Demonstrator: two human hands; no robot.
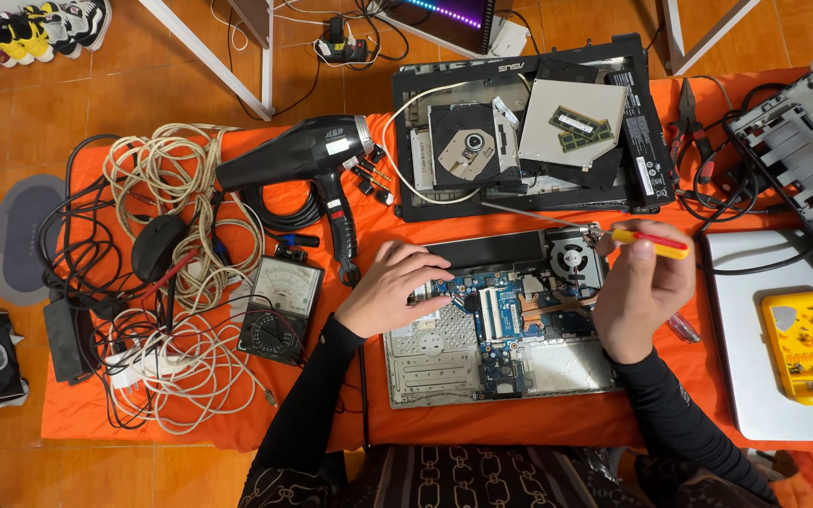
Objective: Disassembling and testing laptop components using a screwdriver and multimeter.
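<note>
Yellow screwdriver (651, 244) tip hidden; hands (397, 285) cover blue motherboard (501, 320).

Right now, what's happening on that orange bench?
A person has an opened laptop on the orange cloth, board exposed. The left hand rests flat on the board's upper left edge. The right hand holds a yellow-handled screwdriver, its tip near the cooling fan. A black hair dryer, an analog multimeter and a yellow parts tray lie around it.

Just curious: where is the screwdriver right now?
The yellow-handled screwdriver is in the right hand, right of centre, its tip by the fan of the opened laptop.
</note>
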